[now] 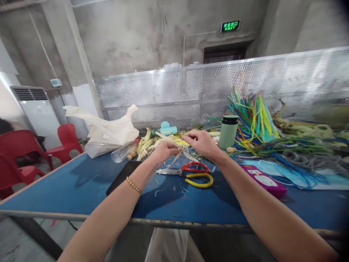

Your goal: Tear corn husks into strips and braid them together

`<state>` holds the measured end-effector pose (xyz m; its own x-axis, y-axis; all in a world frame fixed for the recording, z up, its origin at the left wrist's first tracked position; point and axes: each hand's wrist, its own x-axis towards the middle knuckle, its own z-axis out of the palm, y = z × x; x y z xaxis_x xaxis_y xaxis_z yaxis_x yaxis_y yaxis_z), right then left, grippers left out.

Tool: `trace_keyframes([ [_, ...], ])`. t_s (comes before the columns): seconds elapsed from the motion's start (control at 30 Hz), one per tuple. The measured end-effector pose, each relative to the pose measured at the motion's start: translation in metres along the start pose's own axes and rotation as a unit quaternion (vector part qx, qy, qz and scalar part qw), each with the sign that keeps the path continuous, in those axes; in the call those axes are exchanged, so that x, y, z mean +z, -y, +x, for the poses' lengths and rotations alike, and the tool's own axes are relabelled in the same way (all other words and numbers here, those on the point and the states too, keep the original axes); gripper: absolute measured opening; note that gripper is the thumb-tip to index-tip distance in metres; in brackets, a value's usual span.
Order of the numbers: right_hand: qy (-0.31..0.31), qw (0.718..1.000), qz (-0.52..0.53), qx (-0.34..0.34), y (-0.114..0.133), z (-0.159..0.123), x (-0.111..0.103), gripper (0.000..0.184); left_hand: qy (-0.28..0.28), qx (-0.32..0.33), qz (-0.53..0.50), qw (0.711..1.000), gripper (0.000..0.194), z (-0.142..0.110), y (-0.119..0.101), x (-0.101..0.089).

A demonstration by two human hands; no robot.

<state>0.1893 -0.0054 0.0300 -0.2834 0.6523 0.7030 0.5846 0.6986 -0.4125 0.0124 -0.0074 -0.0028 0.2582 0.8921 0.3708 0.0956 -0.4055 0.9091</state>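
My left hand [165,150] is closed in a pinch on a thin pale strip [176,158], which looks like dried husk and hangs below the fingertips. Just to its right, my right hand [203,142] has its fingers bent together; whatever is between them is too small to make out. Under the hands on the blue table [68,185] lie metal-bladed shears [169,171] with a red handle [195,166] and a yellow handle [200,182]. Pale husks [145,145] lie beyond my left hand, partly hidden by it.
A white plastic bag [111,129], a clear bottle [121,153] and a black flat object [124,176] are on the left. To the right stand a green canister [228,133], a purple box [263,180], colourful strips [256,116] and blue sheets [308,174]. A perforated metal panel [163,94] rises behind.
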Motion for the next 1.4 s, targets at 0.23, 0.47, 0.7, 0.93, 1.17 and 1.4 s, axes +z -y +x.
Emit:
trace_keyframes([
  [0.23,0.162,0.968,0.182,0.067,0.002,-0.006,0.007,0.024,0.075,-0.053,-0.045,0.995,0.016,-0.006,-0.003,-0.001],
  [0.47,0.13,0.951,0.247,0.13,0.0,-0.005,0.006,0.016,0.1,-0.114,-0.177,0.973,0.028,-0.005,-0.003,-0.004],
  [0.7,0.081,0.953,0.266,0.123,0.004,-0.005,0.01,0.019,0.079,-0.064,-0.208,0.973,0.025,-0.005,-0.004,0.004],
  [0.93,0.084,0.961,0.243,0.097,0.004,-0.005,0.011,0.019,0.075,-0.044,-0.188,0.978,0.021,-0.004,-0.002,0.006],
  [1.17,0.13,0.952,0.259,0.097,0.006,-0.007,0.014,0.02,0.1,-0.055,-0.174,0.978,0.019,-0.005,-0.003,0.007],
  [1.4,0.147,0.939,0.288,0.118,0.008,-0.009,0.017,0.023,0.103,-0.051,-0.17,0.979,0.017,-0.004,0.002,0.01],
])
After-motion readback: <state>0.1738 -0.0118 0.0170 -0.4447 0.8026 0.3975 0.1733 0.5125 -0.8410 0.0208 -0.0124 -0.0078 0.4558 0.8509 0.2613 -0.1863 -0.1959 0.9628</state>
